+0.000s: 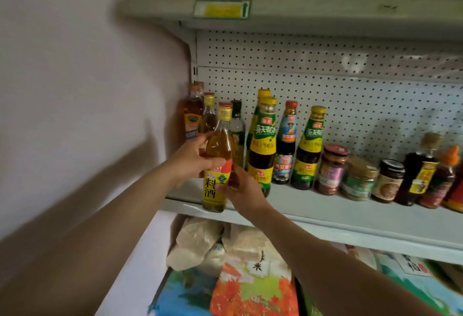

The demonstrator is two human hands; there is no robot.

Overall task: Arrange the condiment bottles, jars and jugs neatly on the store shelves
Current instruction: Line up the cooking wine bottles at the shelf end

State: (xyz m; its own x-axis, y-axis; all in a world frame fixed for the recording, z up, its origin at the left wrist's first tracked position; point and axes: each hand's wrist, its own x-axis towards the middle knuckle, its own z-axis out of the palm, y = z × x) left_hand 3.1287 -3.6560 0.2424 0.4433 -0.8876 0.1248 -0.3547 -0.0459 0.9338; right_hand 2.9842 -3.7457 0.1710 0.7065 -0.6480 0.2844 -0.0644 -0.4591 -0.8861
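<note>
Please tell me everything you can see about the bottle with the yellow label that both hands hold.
The cooking wine bottle looks like clear glass with amber liquid, a yellow cap and a yellow label with black characters. It stands upright at the shelf front edge. The left hand grips its shoulder; the right hand holds its lower side.

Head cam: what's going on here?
A person is stocking a store shelf. Both hands hold one cooking wine bottle with a yellow label and a red and yellow cap: the left hand grips its shoulder, the right hand its lower body. The bottle's base is at the shelf's front edge, at the left end of the row. Behind it stand similar amber bottles; to the right are dark sauce bottles, then jars. Bags of rice lie below.
</note>
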